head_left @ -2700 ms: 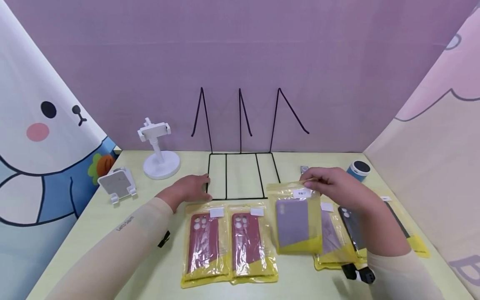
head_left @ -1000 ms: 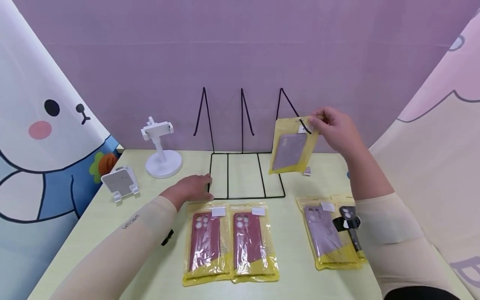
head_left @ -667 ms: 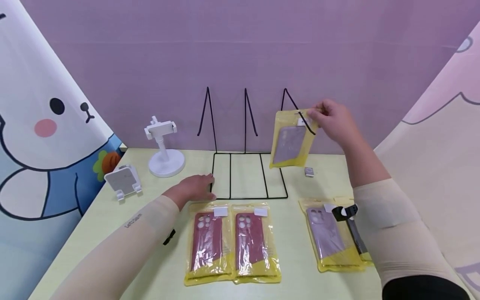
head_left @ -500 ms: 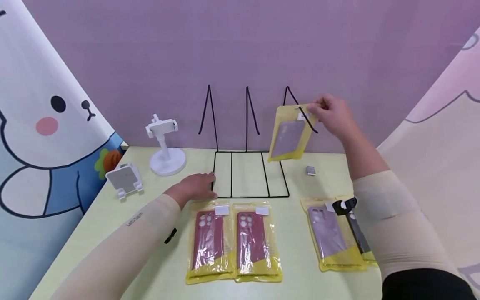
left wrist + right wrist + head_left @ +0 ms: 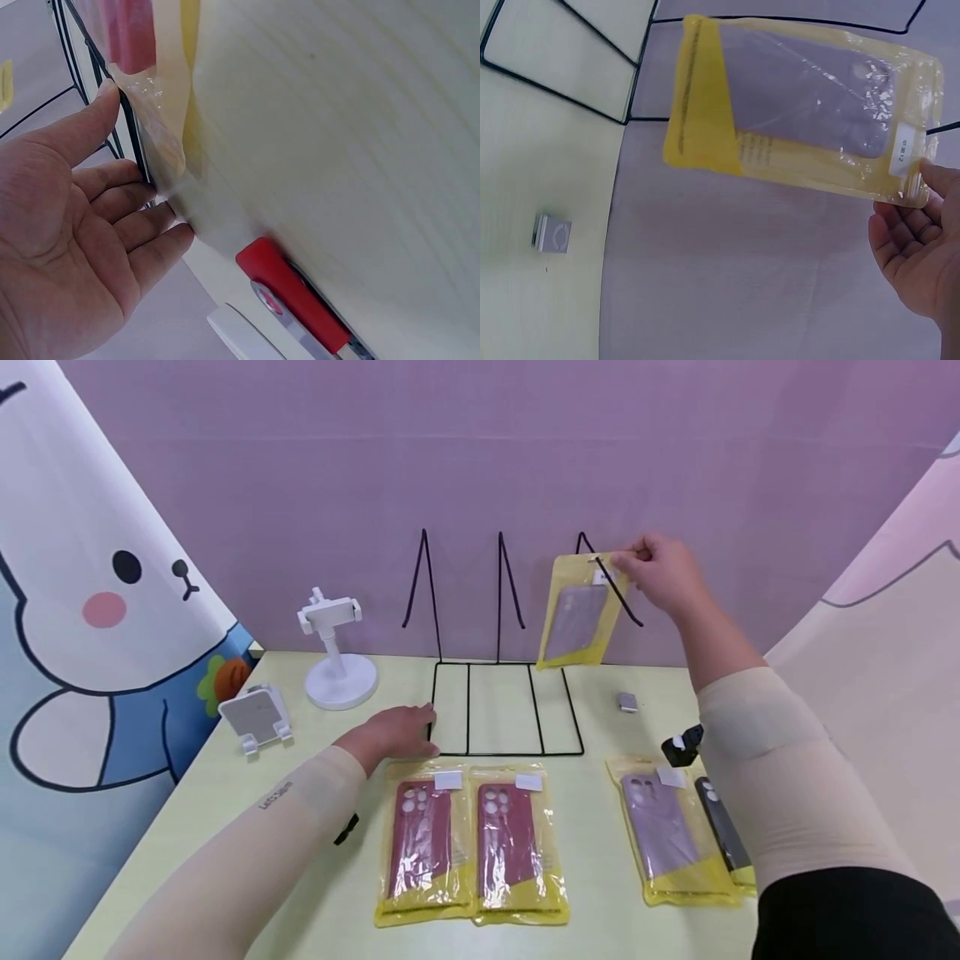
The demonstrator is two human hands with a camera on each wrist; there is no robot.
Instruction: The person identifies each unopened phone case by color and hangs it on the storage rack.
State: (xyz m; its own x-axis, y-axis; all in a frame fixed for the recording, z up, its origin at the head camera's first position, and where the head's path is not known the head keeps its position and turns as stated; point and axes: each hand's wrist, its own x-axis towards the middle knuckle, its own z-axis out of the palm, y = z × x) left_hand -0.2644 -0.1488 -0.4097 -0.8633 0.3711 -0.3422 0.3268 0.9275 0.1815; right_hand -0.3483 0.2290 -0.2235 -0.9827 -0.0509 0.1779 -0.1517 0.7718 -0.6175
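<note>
My right hand [image 5: 663, 575] pinches the top corner of a clear-and-yellow zip bag holding a purple phone case [image 5: 576, 614]. The bag hangs off the table at the right-hand prong [image 5: 628, 606] of a black wire display rack [image 5: 507, 754]. That prong passes through the bag's top, its tip sticking out in front. In the right wrist view the bag [image 5: 802, 97] shows a white label, and thumb and fingers grip the edge beside it. My left hand [image 5: 395, 732] touches the left side of the rack's base, with thumb and extended fingertips [image 5: 180, 236] along the wire.
Two bagged dark-red phone cases [image 5: 422, 835] lie before the rack. To the right are a bagged purple case [image 5: 660, 827] and a bagged black case [image 5: 723, 827], partly under the forearm. White phone stands [image 5: 341, 683] stand left. A small grey square piece [image 5: 627, 702] lies right of the rack.
My right hand has lifted the bagged purple case from the table to the right prong, then slid it back and up along it. My left hand has stayed at the rack base.
</note>
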